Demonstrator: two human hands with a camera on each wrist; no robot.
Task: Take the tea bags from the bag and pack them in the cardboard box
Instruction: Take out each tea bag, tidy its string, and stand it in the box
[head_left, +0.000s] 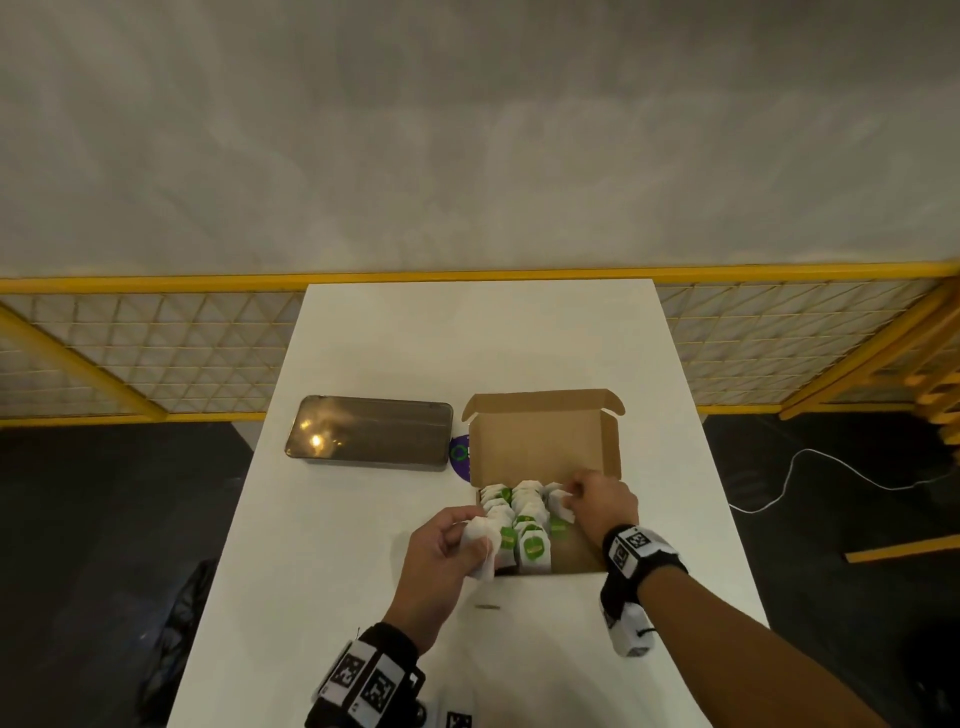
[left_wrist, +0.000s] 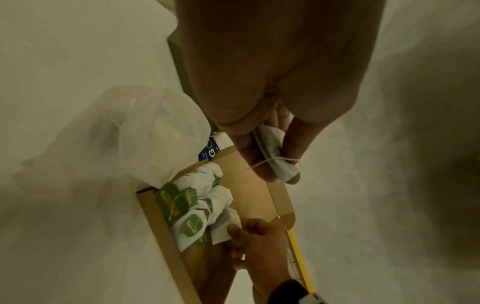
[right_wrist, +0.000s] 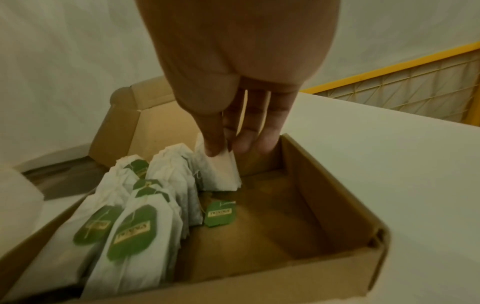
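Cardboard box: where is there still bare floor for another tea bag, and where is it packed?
In the cardboard box, bare floor runs along its right wall, between that wall and the tea bags, and on to the near right corner. The left and middle rows are crowded. The right hand fills the far right end with a bag; the left hand holds another.

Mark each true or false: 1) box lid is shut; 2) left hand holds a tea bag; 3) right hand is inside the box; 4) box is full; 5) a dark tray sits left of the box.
1) False: the cardboard box stands open, lid up.
2) True: the left hand grips a tea bag.
3) True: the right hand pinches a bag in the box.
4) False: its right part is bare.
5) True: dark tray.
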